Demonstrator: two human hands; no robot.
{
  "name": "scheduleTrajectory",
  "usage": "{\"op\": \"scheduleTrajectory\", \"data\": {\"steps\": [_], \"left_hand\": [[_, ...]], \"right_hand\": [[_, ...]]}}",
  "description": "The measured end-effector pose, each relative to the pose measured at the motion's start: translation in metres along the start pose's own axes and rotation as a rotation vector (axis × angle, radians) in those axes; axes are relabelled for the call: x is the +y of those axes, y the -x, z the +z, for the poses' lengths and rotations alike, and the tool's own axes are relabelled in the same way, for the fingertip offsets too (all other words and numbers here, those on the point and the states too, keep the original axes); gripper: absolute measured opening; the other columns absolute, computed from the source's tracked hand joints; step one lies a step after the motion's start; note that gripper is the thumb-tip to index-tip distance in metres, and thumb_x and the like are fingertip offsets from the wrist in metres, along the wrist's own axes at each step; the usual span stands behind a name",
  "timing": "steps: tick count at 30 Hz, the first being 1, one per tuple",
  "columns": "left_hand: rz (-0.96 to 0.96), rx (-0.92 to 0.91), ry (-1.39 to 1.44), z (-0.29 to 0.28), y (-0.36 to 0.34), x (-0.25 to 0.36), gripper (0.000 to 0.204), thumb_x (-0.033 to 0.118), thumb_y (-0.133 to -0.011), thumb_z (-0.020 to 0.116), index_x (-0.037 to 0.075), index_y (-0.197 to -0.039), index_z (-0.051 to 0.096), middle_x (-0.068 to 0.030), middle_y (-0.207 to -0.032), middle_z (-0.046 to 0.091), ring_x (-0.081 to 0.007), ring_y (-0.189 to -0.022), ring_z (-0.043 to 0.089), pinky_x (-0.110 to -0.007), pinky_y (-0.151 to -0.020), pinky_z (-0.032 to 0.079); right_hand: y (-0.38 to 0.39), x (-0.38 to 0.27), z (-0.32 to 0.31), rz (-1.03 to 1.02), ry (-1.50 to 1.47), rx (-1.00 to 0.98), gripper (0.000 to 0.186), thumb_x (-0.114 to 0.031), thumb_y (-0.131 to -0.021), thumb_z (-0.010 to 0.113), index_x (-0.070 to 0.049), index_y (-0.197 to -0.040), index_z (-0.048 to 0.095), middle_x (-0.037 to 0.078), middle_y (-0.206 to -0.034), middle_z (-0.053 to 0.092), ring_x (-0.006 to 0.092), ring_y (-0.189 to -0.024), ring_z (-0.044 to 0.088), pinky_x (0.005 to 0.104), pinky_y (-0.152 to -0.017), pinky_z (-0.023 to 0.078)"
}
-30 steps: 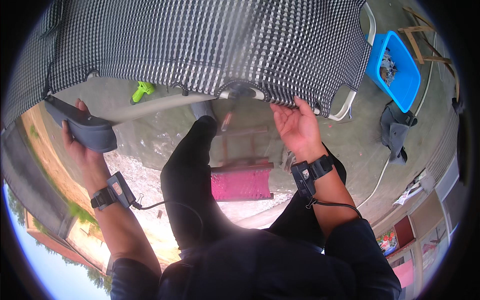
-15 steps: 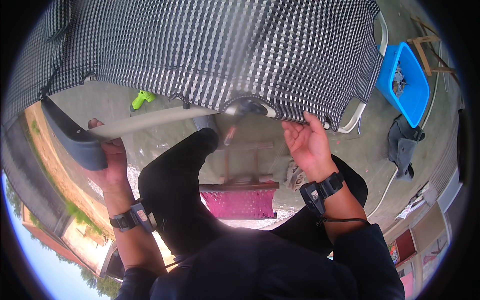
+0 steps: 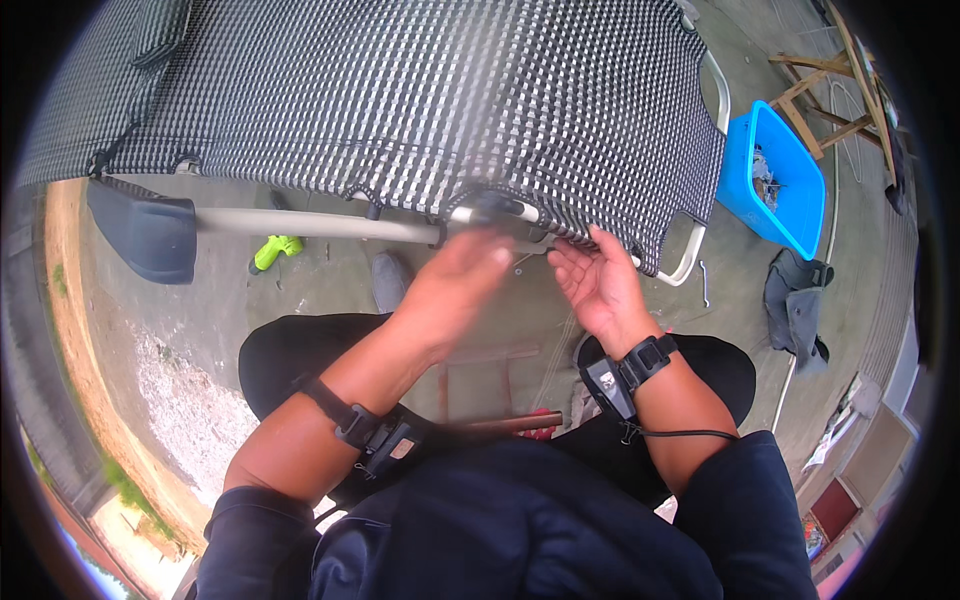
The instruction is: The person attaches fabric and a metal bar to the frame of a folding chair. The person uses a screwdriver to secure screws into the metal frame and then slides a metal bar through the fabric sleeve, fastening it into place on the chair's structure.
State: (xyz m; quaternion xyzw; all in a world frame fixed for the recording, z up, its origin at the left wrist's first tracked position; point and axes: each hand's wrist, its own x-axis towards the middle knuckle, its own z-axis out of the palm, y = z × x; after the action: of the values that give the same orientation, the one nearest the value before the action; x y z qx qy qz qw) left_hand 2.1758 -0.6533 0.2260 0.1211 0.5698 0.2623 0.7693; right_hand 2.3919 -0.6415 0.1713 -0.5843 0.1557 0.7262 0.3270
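Observation:
A folding lounge chair [image 3: 400, 100] with black-and-white woven fabric fills the upper part of the view. It has a pale tubular frame [image 3: 320, 226] and a dark grey plastic armrest [image 3: 150, 235] at the left end. My right hand [image 3: 605, 285] is palm up at the chair's near edge, its thumb against the fabric and its fingers curled around the edge. Reaching up to the frame's middle joint, my left hand [image 3: 462, 285] is smeared by motion. Its fingers hide part of the dark joint [image 3: 495, 208], and whether they grip anything is unclear.
A lime-green power tool [image 3: 275, 250] lies on the concrete floor beneath the chair. To the right of it is a wrench [image 3: 704, 284]. At the right stand a blue bin [image 3: 775, 200] with scraps inside, a grey cloth [image 3: 795, 305] and a wooden frame [image 3: 820, 90].
My left hand has left the armrest and moved right to the frame's middle joint. The armrest now appears more level. My right hand stays at the chair's edge.

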Motion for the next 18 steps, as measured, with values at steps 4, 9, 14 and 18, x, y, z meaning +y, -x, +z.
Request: {"op": "scheduleTrajectory", "data": {"steps": [4, 9, 14, 18], "left_hand": [[0.095, -0.009, 0.115, -0.001, 0.027, -0.03, 0.049, 0.019, -0.103, 0.06, -0.001, -0.143, 0.041, -0.0155, -0.148, 0.047, -0.0245, -0.133, 0.051, -0.042, -0.111, 0.042], [0.127, -0.029, 0.379, 0.001, 0.054, -0.022, 0.04, 0.015, -0.103, 0.059, -0.001, -0.136, 0.043, -0.0162, -0.146, 0.048, -0.0298, -0.136, 0.05, -0.048, -0.111, 0.044], [0.129, -0.017, 0.4, -0.003, 0.064, -0.031, 0.034, 0.012, -0.103, 0.057, -0.001, -0.133, 0.046, -0.0152, -0.142, 0.052, -0.031, -0.133, 0.053, -0.048, -0.11, 0.046], [0.126, -0.011, 0.385, -0.006, 0.064, -0.032, 0.031, 0.013, -0.104, 0.056, 0.0, -0.132, 0.05, -0.0132, -0.138, 0.056, -0.0296, -0.132, 0.054, -0.047, -0.108, 0.046]], "right_hand": [[0.026, 0.034, -0.015, -0.034, 0.056, 0.008, 0.046, -0.039, -0.099, 0.059, 0.0, -0.122, 0.054, 0.019, -0.118, 0.065, 0.0308, -0.099, 0.067, 0.0359, -0.077, 0.057], [0.053, 0.046, -0.013, -0.043, 0.144, 0.027, 0.052, -0.047, -0.098, 0.057, 0.001, -0.119, 0.057, 0.017, -0.109, 0.067, 0.0273, -0.093, 0.069, 0.0351, -0.071, 0.058], [0.086, 0.032, -0.02, 0.094, 0.688, -0.004, 0.068, -0.058, -0.095, 0.058, 0.005, -0.118, 0.058, 0.018, -0.097, 0.069, 0.0256, -0.079, 0.07, 0.0335, -0.066, 0.056], [0.109, 0.011, 0.004, -0.447, 1.755, 0.112, 0.058, -0.056, -0.09, 0.066, -0.002, -0.112, 0.066, 0.016, -0.085, 0.069, 0.0277, -0.069, 0.068, 0.0372, -0.063, 0.054]]}}
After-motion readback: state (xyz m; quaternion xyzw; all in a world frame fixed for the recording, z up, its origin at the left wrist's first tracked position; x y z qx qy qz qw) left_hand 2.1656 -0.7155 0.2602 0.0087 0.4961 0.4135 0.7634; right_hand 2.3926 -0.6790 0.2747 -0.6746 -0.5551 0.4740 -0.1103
